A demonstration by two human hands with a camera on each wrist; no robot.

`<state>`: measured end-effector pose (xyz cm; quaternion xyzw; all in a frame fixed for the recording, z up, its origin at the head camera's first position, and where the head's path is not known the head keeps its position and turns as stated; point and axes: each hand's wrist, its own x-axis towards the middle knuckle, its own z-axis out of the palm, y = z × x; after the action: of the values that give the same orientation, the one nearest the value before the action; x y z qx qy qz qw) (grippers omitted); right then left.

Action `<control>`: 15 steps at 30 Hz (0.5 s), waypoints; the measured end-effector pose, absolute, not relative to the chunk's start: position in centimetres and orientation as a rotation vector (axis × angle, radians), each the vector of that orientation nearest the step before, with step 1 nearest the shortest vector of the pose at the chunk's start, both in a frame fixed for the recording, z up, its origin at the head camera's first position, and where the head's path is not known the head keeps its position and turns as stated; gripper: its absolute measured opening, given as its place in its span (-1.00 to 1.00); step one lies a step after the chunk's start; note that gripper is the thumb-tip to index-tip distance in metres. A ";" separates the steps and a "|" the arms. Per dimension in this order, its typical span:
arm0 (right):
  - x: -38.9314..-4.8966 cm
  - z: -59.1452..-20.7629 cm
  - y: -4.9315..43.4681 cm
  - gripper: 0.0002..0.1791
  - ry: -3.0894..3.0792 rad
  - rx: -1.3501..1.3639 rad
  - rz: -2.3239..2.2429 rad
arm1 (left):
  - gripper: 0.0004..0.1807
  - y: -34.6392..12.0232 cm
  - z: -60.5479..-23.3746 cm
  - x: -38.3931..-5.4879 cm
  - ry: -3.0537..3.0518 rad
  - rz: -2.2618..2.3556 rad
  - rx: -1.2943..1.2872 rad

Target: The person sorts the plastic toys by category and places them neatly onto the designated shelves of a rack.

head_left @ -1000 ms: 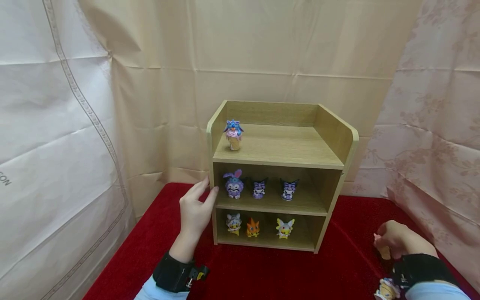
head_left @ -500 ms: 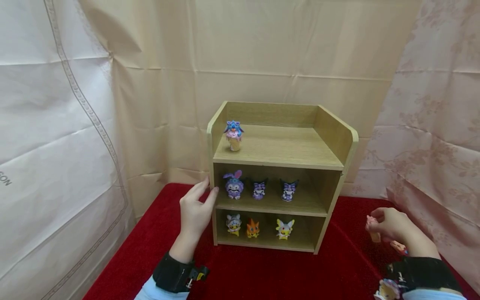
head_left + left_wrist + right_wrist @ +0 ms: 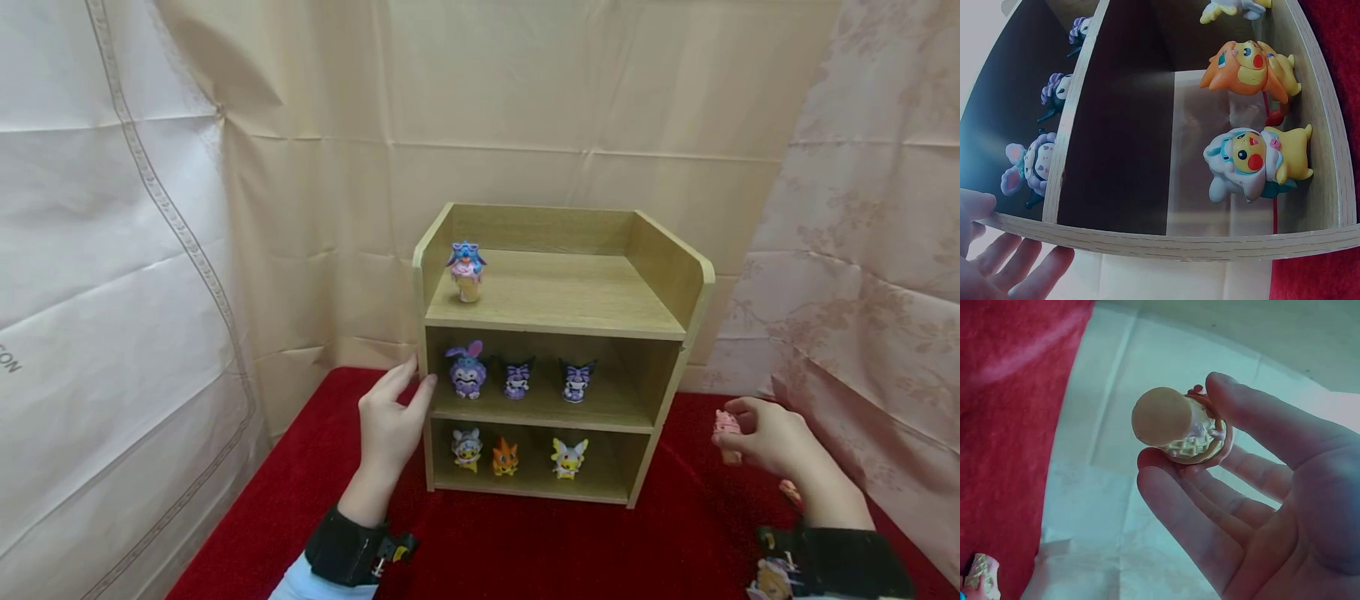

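Observation:
My left hand (image 3: 390,421) is at the left side panel of a wooden shelf (image 3: 555,327). Its fairly straight fingers (image 3: 1047,275) lie along the outside and its thumb is by the front edge. Off to the right, my right hand (image 3: 776,437) holds a pink-topped ice-cream-cone figurine (image 3: 727,433) above the red cloth. The right wrist view shows the cone's flat base (image 3: 1161,417) facing the camera, between thumb and fingers. On the top board stands a blue-and-pink cone figurine (image 3: 467,273). Purple figurines (image 3: 468,372) fill part of the middle level, yellow and orange ones (image 3: 506,458) the bottom.
Red cloth (image 3: 570,550) covers the table. One figurine (image 3: 791,492) lies behind the right wrist, and another (image 3: 776,579) is partly hidden by the black wristband (image 3: 851,562). Beige curtains (image 3: 570,100) hang behind the shelf, with patterned fabric (image 3: 877,275) at the right.
My right hand has lifted the cone figurine and carried it leftward, towards the shelf, uncovering another figurine behind it. My left hand has stayed at the shelf's side.

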<state>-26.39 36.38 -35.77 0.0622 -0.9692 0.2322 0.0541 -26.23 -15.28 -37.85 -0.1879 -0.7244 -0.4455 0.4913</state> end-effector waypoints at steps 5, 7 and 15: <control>-25.9 -35.2 35.5 -0.21 -2.918 0.193 0.622 | -0.54 -15.3 -37.9 -26.3 -1.760 -1.080 -0.460; -25.6 -35.0 35.2 -0.19 -2.899 0.192 0.603 | -0.54 -15.3 -37.9 -26.3 -1.760 -1.077 -0.458; -24.5 -34.7 33.5 -0.19 -2.800 0.199 0.614 | -0.54 -15.3 -37.9 -26.3 -1.759 -1.076 -0.450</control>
<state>-24.52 33.45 -34.71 0.0687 -0.9657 0.2119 0.1335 -26.34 -15.32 -37.90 -0.1855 -0.7252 -0.4434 0.4930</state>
